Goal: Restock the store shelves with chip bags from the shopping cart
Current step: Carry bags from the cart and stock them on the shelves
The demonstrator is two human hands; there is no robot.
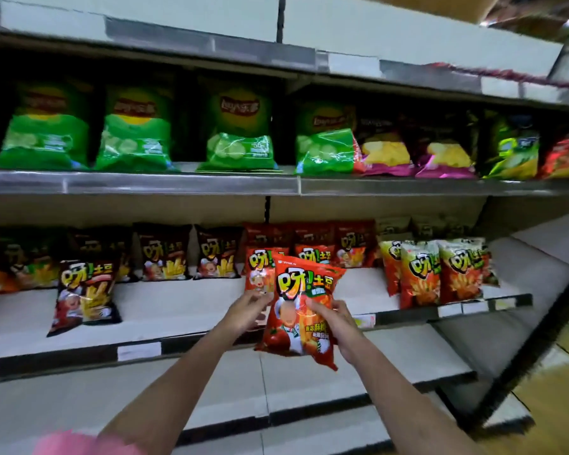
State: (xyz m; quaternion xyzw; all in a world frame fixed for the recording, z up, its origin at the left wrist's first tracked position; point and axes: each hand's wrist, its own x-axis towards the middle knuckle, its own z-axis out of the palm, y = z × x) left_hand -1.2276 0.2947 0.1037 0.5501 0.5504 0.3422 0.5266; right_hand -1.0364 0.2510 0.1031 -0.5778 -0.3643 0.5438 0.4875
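Store aisle, white metal shelving (pixel 184 310) in several tiers, view blurred toward the edges.

Upper stocked tier: row of green chip bags (pixel 135 139) standing upright, then purple-and-yellow bags (pixel 388 152) to their right, then a lime-green bag (pixel 513 149) and a red one at the far right edge.

Middle tier: dark brown bags (pixel 165 254) at the back left, one more dark brown bag (pixel 86 297) standing further forward, near the shelf front. Red bags (pixel 312 244) at centre, orange-and-cream bags (pixel 440 274) to the right.

Red chip bag (pixel 301 310) is held in the air in front of the middle tier, roughly upright and tilted slightly, overlapping the red bags behind it in view. Can't tell if it touches the shelf.

Left hand (pixel 247 310) grips the bag's left edge, fingers curled toward it. Right hand (pixel 335 318) grips the right side, thumb pressed on the front face, fingers wrapped behind.

Both forearms bare; pink sleeve (pixel 86 443) at bottom left. Lower tiers below show bare white boards.
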